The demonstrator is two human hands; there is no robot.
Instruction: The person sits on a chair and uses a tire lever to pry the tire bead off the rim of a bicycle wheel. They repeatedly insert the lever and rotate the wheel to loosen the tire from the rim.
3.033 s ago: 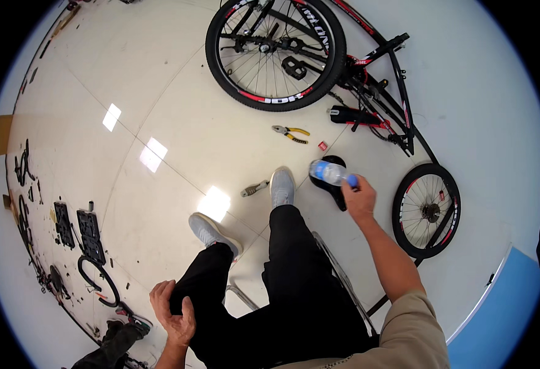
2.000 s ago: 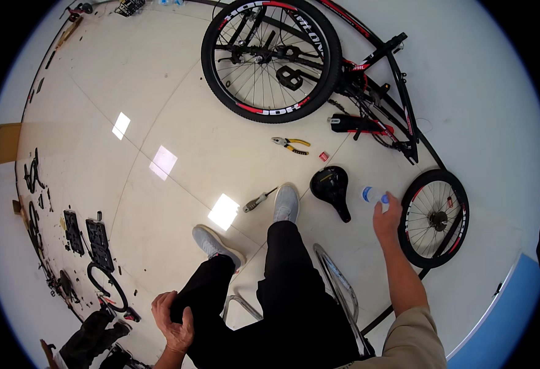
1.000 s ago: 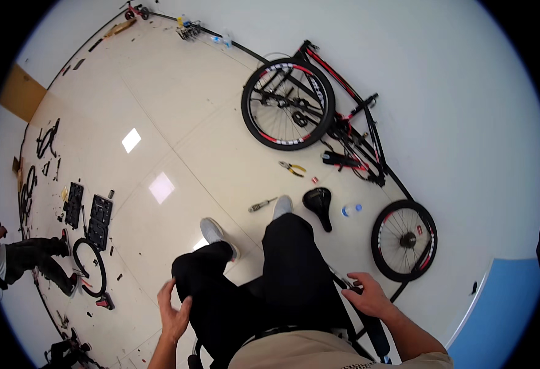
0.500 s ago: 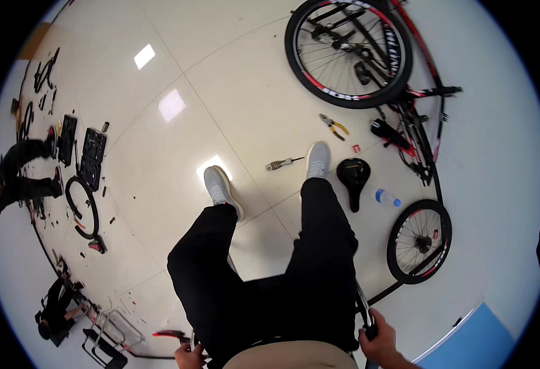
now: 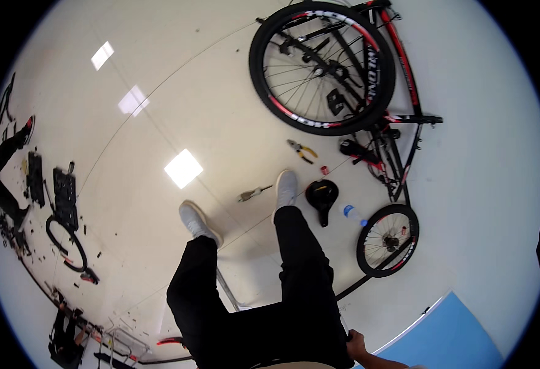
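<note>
I sit with black-trousered legs apart on a chair whose metal leg (image 5: 225, 288) shows between them. Beside my right thigh, my right hand (image 5: 357, 345) is curled closed at the chair's edge; my thigh hides part of what it grips. My left hand is out of view. On the floor near my grey shoes lie a screwdriver (image 5: 252, 194), yellow-handled pliers (image 5: 303, 151), a black bicycle saddle (image 5: 322, 195) and a small red item (image 5: 324, 170).
A red and black bicycle frame (image 5: 407, 71) with a large wheel (image 5: 259, 77) lies ahead right. Nearer are a clear bottle (image 5: 354, 214) and a loose wheel (image 5: 364, 246). At left are open tool cases (image 5: 64, 194), a tyre (image 5: 80, 252) and two other people. A blue panel (image 5: 442, 335) stands at lower right.
The view has tilted and shifted, so the floor items appear further left and mostly lower. My left hand has dropped out of view. My right hand stays by the chair's edge.
</note>
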